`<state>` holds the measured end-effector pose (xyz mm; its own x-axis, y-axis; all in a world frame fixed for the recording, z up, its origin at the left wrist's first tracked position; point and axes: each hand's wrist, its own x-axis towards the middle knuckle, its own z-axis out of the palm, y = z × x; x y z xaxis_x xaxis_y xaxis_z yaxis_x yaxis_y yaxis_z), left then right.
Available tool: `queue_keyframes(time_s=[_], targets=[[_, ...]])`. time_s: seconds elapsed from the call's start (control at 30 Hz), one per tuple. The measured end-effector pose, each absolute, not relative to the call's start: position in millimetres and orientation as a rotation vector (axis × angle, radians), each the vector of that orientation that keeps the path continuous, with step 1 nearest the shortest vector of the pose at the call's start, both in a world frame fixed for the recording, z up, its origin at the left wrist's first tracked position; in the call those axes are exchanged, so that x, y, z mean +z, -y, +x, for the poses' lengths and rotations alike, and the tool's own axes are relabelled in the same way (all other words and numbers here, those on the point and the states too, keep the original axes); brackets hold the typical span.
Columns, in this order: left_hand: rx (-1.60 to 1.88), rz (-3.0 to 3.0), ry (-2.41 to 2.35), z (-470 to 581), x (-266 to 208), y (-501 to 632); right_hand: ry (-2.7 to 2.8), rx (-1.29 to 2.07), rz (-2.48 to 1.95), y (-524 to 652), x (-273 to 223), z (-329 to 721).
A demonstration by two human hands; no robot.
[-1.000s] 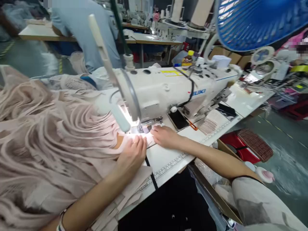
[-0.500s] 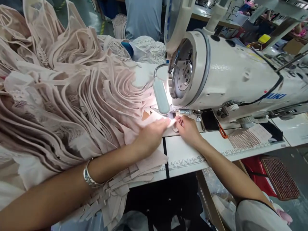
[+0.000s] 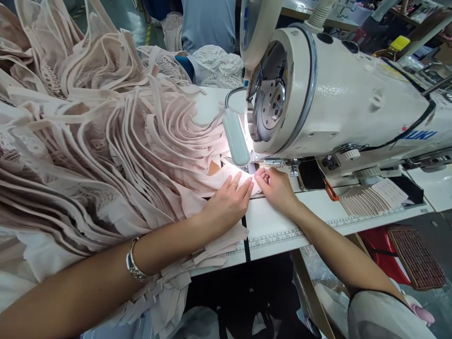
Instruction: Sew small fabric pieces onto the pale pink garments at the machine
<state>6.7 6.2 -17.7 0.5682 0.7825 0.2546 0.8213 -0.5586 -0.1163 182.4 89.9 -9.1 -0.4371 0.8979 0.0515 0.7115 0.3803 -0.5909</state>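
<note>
My left hand [image 3: 228,201] lies flat on a pale pink piece of fabric [image 3: 223,177], its fingers spread, a ring on one finger. Close to its fingertips, my right hand [image 3: 277,187] pinches the right end of that same fabric. Both hands are just in front of the needle area of a white sewing machine [image 3: 339,99]. A small grey-green lamp [image 3: 236,139] lights the spot and partly covers the needle and presser foot. Left of the hands, a large heap of pink garments with straps and lace [image 3: 141,136] joins up with the fabric.
A ruler strip [image 3: 275,238] runs along the table's front edge. To the right lie a dark phone-like slab [image 3: 311,173], an orange-handled tool [image 3: 330,189] and a fanned stack of paper slips [image 3: 363,200]. White lace pieces [image 3: 217,66] and a person in blue [image 3: 209,23] are behind.
My left fingers have gone from gripping a raised fold of the fabric to lying flat and spread on it. The fabric end is now laid down; my right hand stays at its edge.
</note>
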Motion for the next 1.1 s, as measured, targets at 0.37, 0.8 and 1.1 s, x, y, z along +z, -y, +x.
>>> queue_keyframes(time_s=[0.37, 0.8, 1.1], targets=[[-0.320, -2.529, 1.513, 7.1, -7.8, -7.9, 2.732, -0.018, -0.855, -75.5, -6.2, 192.2], [-0.313, -2.585, 1.373, 14.6, -15.9, -11.3, 2.900, 0.246, -0.982, -107.4, -14.2, 203.7], [-0.297, -2.599, 1.434, 14.1, -13.7, -12.9, 2.834, 0.270, -1.033, -105.6, -18.6, 202.8]])
